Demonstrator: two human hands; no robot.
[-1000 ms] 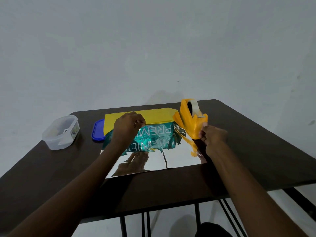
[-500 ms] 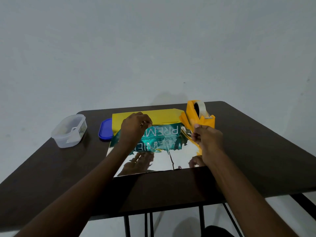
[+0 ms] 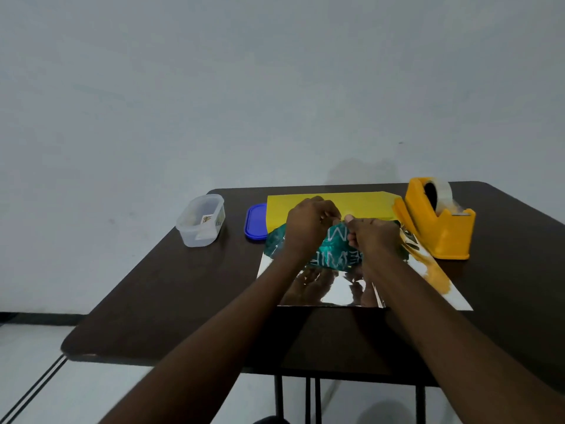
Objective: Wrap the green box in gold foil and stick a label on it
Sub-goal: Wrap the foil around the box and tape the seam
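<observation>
Seen from the head camera, both hands meet over the green box (image 3: 333, 250), which lies on the gold foil (image 3: 336, 289) near the middle of the dark tabletop (image 3: 171, 301). The foil's far flap is folded up over the box, its yellow side (image 3: 360, 205) facing the camera, while the mirror-like near part lies flat towards the tabletop's front edge and reflects the hands. White lettering shows on the box's green face between the two wrists.

The left hand (image 3: 308, 228) has its fingers curled, pinching at the lower edge of the yellow flap on top of the box. The right hand (image 3: 374, 237) is curled too, its fingertips touching those of the left hand at the same spot; whether it pinches the foil or some small piece there cannot be told.

Just right of the foil stands an orange tape dispenser (image 3: 440, 228) with a roll of clear tape. Left of the foil lies a blue lid (image 3: 255, 223), partly tucked under the flap, and farther left a clear plastic container (image 3: 200, 220) stands apart with small items inside.
</observation>
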